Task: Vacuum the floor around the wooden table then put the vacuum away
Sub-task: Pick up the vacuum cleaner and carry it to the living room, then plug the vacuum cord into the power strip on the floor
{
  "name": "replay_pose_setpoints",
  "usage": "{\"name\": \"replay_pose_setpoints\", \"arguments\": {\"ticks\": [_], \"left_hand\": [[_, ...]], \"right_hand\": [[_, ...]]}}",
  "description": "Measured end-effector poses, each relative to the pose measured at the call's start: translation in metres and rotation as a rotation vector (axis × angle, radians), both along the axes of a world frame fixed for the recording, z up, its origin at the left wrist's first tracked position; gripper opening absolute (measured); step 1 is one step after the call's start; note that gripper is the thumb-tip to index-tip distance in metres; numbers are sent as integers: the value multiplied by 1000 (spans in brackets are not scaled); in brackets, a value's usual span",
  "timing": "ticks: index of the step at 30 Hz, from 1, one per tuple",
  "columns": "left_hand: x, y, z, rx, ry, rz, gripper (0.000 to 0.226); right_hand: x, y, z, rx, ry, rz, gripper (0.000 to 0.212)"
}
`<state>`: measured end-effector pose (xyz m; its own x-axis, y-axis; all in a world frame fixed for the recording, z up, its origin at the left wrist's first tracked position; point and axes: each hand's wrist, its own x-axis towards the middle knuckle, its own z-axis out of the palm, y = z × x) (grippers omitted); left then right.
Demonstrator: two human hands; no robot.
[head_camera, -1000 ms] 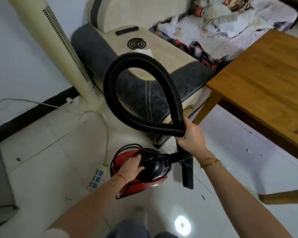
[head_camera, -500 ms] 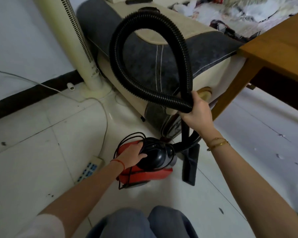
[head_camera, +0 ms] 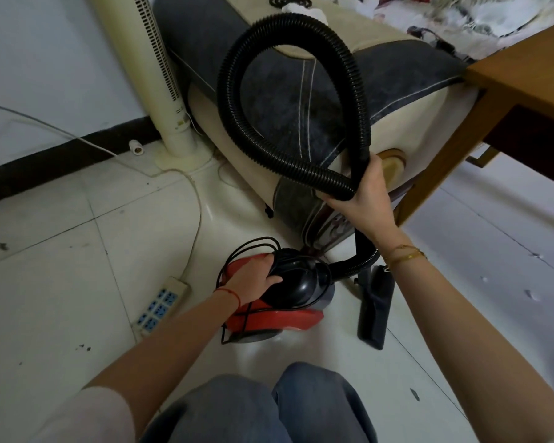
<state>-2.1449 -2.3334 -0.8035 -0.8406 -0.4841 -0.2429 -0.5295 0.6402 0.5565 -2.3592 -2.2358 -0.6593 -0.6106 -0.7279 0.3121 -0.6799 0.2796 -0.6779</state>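
A small red and black vacuum (head_camera: 288,302) sits on the white tiled floor in front of my knees. My left hand (head_camera: 253,279) grips its black top, with the thin black cord looped around it. The ribbed black hose (head_camera: 231,100) curls up in a big loop, and my right hand (head_camera: 362,199) is shut on it where the loop crosses. Its flat black nozzle (head_camera: 375,308) hangs down to the floor right of the vacuum. The wooden table (head_camera: 525,75) stands at the upper right, one leg just beyond my right hand.
A grey and cream sofa (head_camera: 301,100) rises right behind the vacuum. A cream tower fan (head_camera: 154,75) stands at its left by the wall. A white power strip (head_camera: 160,305) and its cable lie on the floor left of the vacuum. Small scraps dot the tiles at right.
I have crouched lower and closer, so my knees have come into view. The vacuum has come down onto the floor by the sofa. Both hands keep their grips.
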Motion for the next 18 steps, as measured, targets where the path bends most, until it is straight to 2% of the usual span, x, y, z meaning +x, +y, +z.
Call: {"name": "replay_pose_setpoints", "arguments": {"ticks": [5,11,15,18], "left_hand": [[17,4,-1,-22,74,14,50],[41,11,8,-42,168,43,37],[64,8,12,-137,193,144,34],[89,-4,7,-146,103,270,31]], "right_hand": [[1,10,-10,113,57,47,132],[10,22,-11,199,95,51,148],[27,32,-9,174,235,75,147],[47,35,-5,28,392,72,122]]}}
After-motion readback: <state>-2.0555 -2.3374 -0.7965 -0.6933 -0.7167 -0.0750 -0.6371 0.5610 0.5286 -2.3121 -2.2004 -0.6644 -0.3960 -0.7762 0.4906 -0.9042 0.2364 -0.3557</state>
